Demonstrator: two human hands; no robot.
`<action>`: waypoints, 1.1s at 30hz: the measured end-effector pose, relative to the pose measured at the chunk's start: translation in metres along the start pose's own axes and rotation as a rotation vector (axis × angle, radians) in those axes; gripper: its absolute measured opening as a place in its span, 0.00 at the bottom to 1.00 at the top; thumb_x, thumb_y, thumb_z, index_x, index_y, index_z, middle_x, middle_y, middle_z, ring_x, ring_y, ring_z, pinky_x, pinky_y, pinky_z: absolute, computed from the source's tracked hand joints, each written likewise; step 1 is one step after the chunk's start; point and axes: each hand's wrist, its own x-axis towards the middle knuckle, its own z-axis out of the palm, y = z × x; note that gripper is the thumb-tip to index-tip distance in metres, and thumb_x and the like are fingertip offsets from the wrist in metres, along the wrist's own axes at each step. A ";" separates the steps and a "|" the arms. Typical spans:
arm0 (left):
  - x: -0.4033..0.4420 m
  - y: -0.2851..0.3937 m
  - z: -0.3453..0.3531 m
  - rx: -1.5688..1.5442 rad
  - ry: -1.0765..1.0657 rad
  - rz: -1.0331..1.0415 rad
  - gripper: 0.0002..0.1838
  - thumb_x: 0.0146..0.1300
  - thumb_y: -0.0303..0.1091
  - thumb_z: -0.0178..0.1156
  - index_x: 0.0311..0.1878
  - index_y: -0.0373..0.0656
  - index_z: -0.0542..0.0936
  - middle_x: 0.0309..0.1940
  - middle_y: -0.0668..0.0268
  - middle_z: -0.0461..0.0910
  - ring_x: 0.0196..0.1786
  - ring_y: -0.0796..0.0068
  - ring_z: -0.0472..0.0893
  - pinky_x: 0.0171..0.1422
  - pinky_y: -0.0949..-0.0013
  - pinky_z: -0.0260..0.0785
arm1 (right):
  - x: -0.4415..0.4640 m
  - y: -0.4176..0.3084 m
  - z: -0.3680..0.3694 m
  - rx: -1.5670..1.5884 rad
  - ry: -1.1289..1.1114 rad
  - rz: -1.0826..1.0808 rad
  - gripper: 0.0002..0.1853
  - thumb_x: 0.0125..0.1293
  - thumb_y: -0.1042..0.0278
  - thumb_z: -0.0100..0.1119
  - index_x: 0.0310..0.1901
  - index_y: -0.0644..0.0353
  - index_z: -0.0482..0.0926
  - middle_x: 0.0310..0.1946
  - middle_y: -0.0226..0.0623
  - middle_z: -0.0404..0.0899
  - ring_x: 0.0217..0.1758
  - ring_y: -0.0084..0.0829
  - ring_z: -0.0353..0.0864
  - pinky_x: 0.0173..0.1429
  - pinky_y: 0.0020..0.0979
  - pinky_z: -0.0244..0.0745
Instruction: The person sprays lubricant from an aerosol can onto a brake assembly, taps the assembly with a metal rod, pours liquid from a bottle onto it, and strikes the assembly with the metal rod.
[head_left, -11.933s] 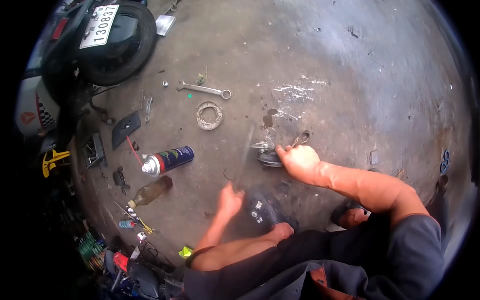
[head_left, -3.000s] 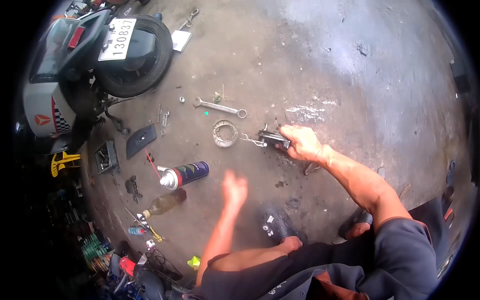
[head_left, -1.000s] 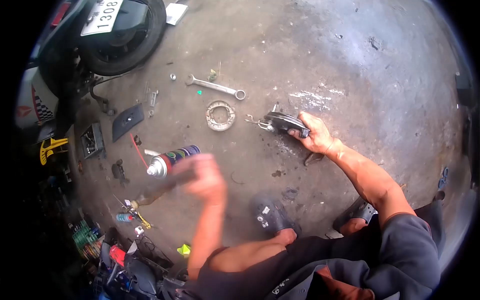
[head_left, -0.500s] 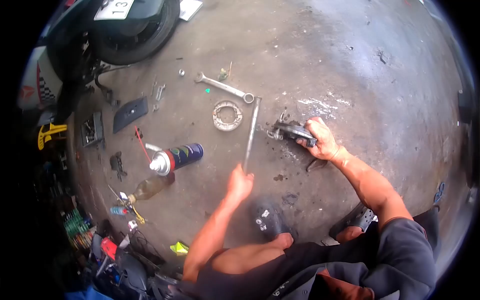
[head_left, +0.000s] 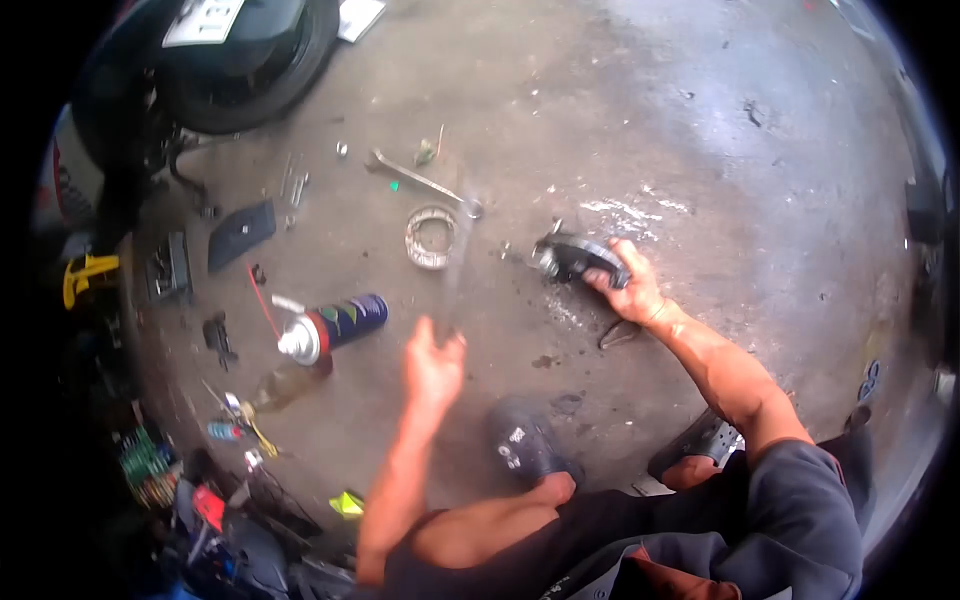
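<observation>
My left hand [head_left: 433, 372] is closed around the lower end of a long metal rod [head_left: 461, 250], which is smeared by motion and points away from me. Left of the rod lies a ring-shaped pair of brake shoes [head_left: 412, 240]. A combination spanner [head_left: 425, 181] rests beyond them, its ring end near the rod's far end. On the right, my right hand [head_left: 636, 290] grips the edge of a dark round brake plate [head_left: 578, 258], tilted, with a metal fitting at its left side. Its underside is hidden.
A spray can [head_left: 345, 325] with a red straw lies at left, near a murky plastic bottle [head_left: 285, 385]. A motorcycle wheel [head_left: 255, 90] stands at upper left. Small parts and a dark flat panel [head_left: 242, 236] are on the floor [head_left: 640, 120]. My clogs [head_left: 525, 440] are close below.
My left hand and the rod have swung left, towards the brake shoes. The brake plate in my right hand has turned, showing more of its face. The whole view has shifted slightly.
</observation>
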 end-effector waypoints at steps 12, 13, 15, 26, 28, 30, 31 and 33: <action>0.001 -0.046 0.025 0.385 -0.370 -0.226 0.23 0.62 0.33 0.63 0.58 0.32 0.75 0.44 0.41 0.84 0.50 0.43 0.84 0.53 0.48 0.76 | 0.000 0.005 0.001 0.007 0.003 0.042 0.21 0.59 0.61 0.75 0.47 0.63 0.77 0.37 0.48 0.76 0.38 0.48 0.79 0.43 0.43 0.75; -0.006 -0.042 0.020 0.373 -0.330 -0.263 0.20 0.59 0.33 0.65 0.53 0.36 0.77 0.36 0.44 0.84 0.47 0.44 0.85 0.51 0.51 0.75 | -0.002 0.004 0.004 0.061 0.019 0.135 0.21 0.60 0.60 0.74 0.47 0.63 0.77 0.38 0.49 0.77 0.40 0.49 0.79 0.44 0.44 0.75; -0.028 -0.058 0.021 0.457 -0.286 -0.240 0.20 0.60 0.33 0.66 0.53 0.36 0.77 0.33 0.45 0.84 0.44 0.42 0.85 0.50 0.50 0.75 | -0.004 -0.002 0.009 0.115 0.003 0.173 0.20 0.61 0.60 0.73 0.47 0.63 0.77 0.38 0.50 0.77 0.41 0.51 0.79 0.45 0.44 0.75; -0.028 0.016 -0.002 0.083 0.075 0.214 0.35 0.54 0.36 0.75 0.63 0.33 0.72 0.53 0.49 0.75 0.56 0.48 0.77 0.60 0.56 0.70 | 0.021 -0.082 -0.025 1.088 -0.336 0.958 0.32 0.69 0.53 0.65 0.65 0.68 0.70 0.55 0.47 0.80 0.55 0.37 0.83 0.51 0.38 0.84; -0.037 -0.018 0.013 0.027 -0.030 0.151 0.34 0.54 0.27 0.73 0.64 0.34 0.71 0.49 0.58 0.77 0.48 0.65 0.80 0.55 0.64 0.74 | 0.025 -0.109 -0.033 1.177 -0.488 1.069 0.32 0.69 0.50 0.64 0.66 0.62 0.70 0.57 0.46 0.79 0.53 0.36 0.84 0.46 0.39 0.85; -0.054 -0.013 0.019 -0.600 0.114 -0.146 0.33 0.57 0.27 0.69 0.66 0.34 0.69 0.49 0.58 0.76 0.48 0.65 0.80 0.52 0.65 0.76 | 0.010 -0.109 -0.019 1.164 -0.436 1.305 0.31 0.68 0.46 0.63 0.66 0.56 0.71 0.59 0.40 0.78 0.53 0.34 0.82 0.44 0.39 0.83; -0.052 -0.011 0.013 -0.699 0.081 -0.087 0.33 0.58 0.28 0.67 0.66 0.34 0.68 0.50 0.57 0.76 0.48 0.65 0.80 0.51 0.65 0.77 | 0.004 -0.113 -0.014 1.160 -0.420 1.373 0.27 0.69 0.44 0.60 0.63 0.49 0.74 0.59 0.32 0.79 0.55 0.30 0.79 0.46 0.38 0.78; -0.049 0.017 -0.007 -0.950 -0.001 -0.020 0.28 0.64 0.31 0.62 0.66 0.33 0.69 0.44 0.59 0.77 0.44 0.71 0.79 0.47 0.69 0.76 | -0.019 -0.107 -0.008 1.167 -0.481 1.445 0.25 0.69 0.44 0.60 0.61 0.47 0.76 0.57 0.30 0.79 0.56 0.28 0.77 0.49 0.39 0.76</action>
